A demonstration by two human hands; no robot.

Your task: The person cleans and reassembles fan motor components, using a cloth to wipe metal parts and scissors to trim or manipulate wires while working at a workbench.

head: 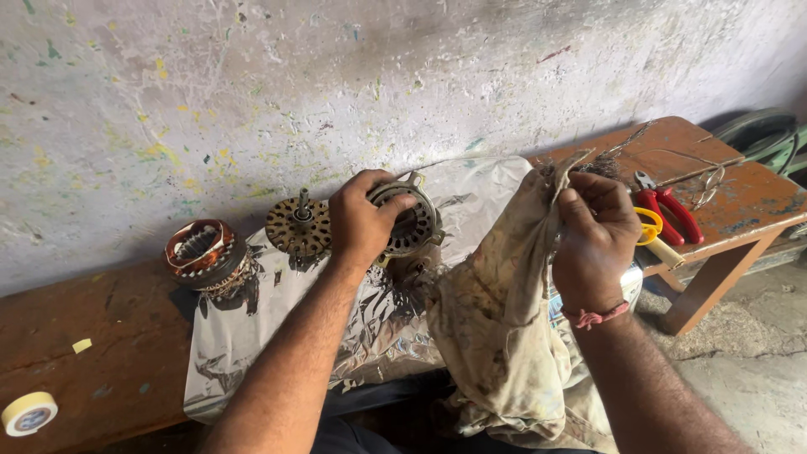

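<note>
My left hand [360, 220] grips a round metal motor housing [412, 220] from above, holding it on edge over a crinkled silver foil sheet [244, 336]. My right hand [595, 240] is shut on the top of a dirty beige cloth [500, 336] that hangs down in front of me, just right of the housing. A red thread band circles my right wrist. Left of the housing, a perforated rotor with a short shaft [298, 225] lies on the foil. Further left sits a stator wound with copper wire [202, 252].
A worn brown wooden bench [101, 353] runs along a paint-speckled wall. Red-handled pliers [668, 210], a yellow-handled tool [651, 231] and loose wire lie on its right end. A roll of pale tape [28, 413] lies at the lower left. Bare concrete floor shows at right.
</note>
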